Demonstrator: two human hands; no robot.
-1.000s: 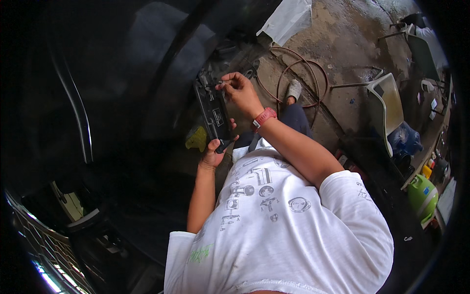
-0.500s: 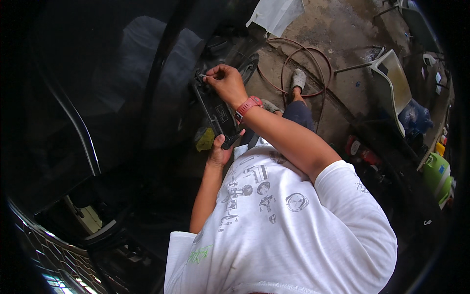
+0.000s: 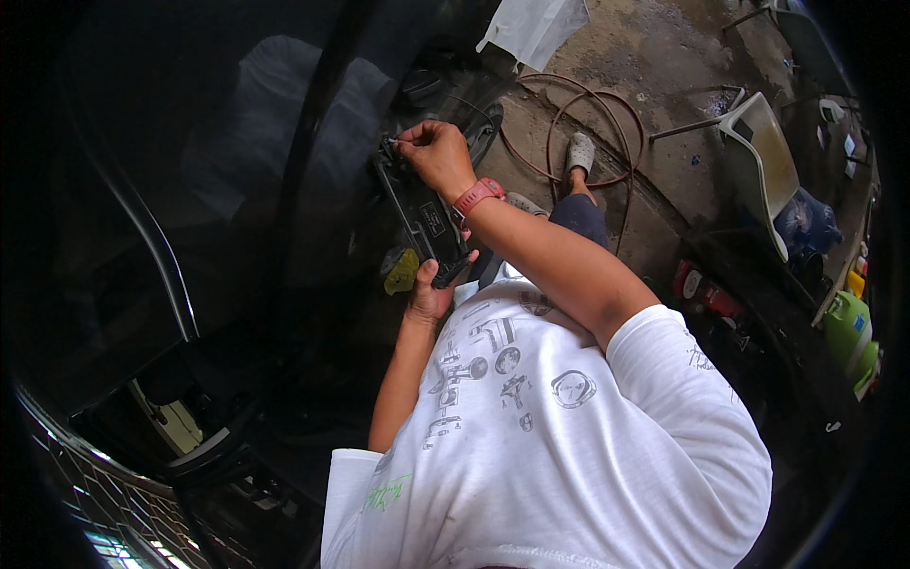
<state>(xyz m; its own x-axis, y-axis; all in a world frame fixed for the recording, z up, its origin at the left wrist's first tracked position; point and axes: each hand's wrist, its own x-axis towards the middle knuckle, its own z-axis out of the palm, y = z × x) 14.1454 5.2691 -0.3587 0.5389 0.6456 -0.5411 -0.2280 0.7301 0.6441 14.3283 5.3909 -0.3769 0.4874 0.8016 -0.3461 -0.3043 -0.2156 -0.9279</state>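
My left hand (image 3: pixel 430 300) is closed on the lower end of a long black panel (image 3: pixel 417 218) with a small label plate, held tilted beside the dark, glossy vehicle body (image 3: pixel 218 228). My right hand (image 3: pixel 439 156) is over the panel's upper end, thumb and index finger pinched at a small light-coloured piece (image 3: pixel 394 141) in the corner; what exactly it is I cannot make out. Just left of the panel's lower part lies something crumpled and yellow (image 3: pixel 403 271). A red-strapped watch is on my right wrist.
Coiled hose (image 3: pixel 626 147) lies on the stained floor (image 3: pixel 645 57) by my feet. A white sheet (image 3: pixel 531 28) is at the top. At the right stand chairs (image 3: pixel 763 166), a blue plastic bag (image 3: pixel 806 228), a green container (image 3: pixel 844 337) and a red object (image 3: pixel 706 289).
My right hand has moved up and left along the panel to its corner, still pinched. The surroundings have shifted in view as my head moved; my left hand keeps its hold.
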